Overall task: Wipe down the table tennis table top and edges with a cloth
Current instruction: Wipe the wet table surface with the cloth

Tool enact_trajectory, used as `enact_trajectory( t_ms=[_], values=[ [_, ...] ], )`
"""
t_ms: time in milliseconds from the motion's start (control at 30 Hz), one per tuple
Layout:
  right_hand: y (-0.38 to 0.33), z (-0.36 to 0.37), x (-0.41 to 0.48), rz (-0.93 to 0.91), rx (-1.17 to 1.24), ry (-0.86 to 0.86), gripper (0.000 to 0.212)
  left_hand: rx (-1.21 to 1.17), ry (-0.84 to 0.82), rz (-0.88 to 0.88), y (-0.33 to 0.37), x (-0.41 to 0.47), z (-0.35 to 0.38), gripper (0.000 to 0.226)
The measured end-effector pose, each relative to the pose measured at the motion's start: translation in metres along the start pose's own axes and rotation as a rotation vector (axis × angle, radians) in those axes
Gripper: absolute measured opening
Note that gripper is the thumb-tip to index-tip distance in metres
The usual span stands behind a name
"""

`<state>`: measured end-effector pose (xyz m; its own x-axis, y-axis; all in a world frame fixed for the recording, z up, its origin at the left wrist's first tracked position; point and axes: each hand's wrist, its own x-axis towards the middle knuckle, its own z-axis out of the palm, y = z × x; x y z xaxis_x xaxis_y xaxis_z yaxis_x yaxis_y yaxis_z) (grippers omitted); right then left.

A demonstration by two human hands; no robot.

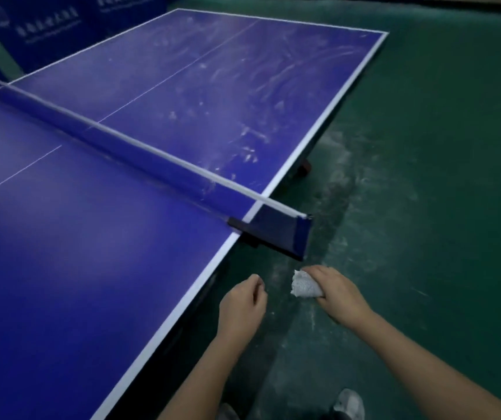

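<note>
- Where the right hand (pixel 340 294) curls its fingers in, we see it gripping a white cloth (pixel 305 284), bunched into a wad over the floor and clear of the table.
- The cloth's free end pokes out of the fist toward the table's side edge and the net post above it. Its other end is buried in the palm, so we cannot tell its full length.
- The left hand (pixel 243 304) hangs just beside the table's white edge line, fingers loosely curled and holding nothing; a narrow gap separates it from the cloth.
- The table (pixel 91 237) runs its long axis from lower left to upper right, and its near end is cut off by the frame.
- The net (pixel 152 159) crosses it and overhangs the side edge just above the hands.
- Beyond the net the blue top carries whitish smears and streaks; the nearer half looks plain blue.
- Further out lies the scuffed green floor (pixel 424 177), and a reddish wheel (pixel 303 169) peeks from under the far half.
- A grey shoe (pixel 349 403) shows at the bottom edge, and blue barriers (pixel 46 28) stand beyond the table — their white lettering is too blurred to read.
</note>
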<state>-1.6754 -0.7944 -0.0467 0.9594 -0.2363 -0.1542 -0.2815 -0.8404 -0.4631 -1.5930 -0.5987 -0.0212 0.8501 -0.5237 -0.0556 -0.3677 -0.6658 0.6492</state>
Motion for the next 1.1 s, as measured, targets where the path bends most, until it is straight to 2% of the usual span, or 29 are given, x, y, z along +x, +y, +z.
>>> enact_trajectory(
  t_ms=[133,300,600,767,933,1100],
  values=[
    [0.061,-0.045,-0.032,0.076,0.059,0.069,0.054,0.011,-0.047,0.061,0.072,0.020,0.059,0.012],
    [0.115,-0.090,-0.032,0.068,0.053,0.138,0.063,0.079,-0.014,0.094,0.141,0.050,0.101,0.009],
    [0.153,-0.127,0.027,0.026,0.104,0.149,0.068,0.097,-0.022,0.058,0.184,0.111,0.112,0.015],
    [0.175,-0.149,0.096,-0.031,0.079,0.115,0.069,-0.069,0.085,-0.113,0.175,0.174,0.122,0.019],
    [0.184,-0.183,0.179,-0.110,0.039,0.038,0.064,-0.243,0.206,-0.375,0.173,0.242,0.119,0.040],
    [0.149,-0.178,0.259,-0.298,0.053,-0.048,0.065,-0.318,0.461,-0.648,0.159,0.269,0.097,0.042]
  ],
)
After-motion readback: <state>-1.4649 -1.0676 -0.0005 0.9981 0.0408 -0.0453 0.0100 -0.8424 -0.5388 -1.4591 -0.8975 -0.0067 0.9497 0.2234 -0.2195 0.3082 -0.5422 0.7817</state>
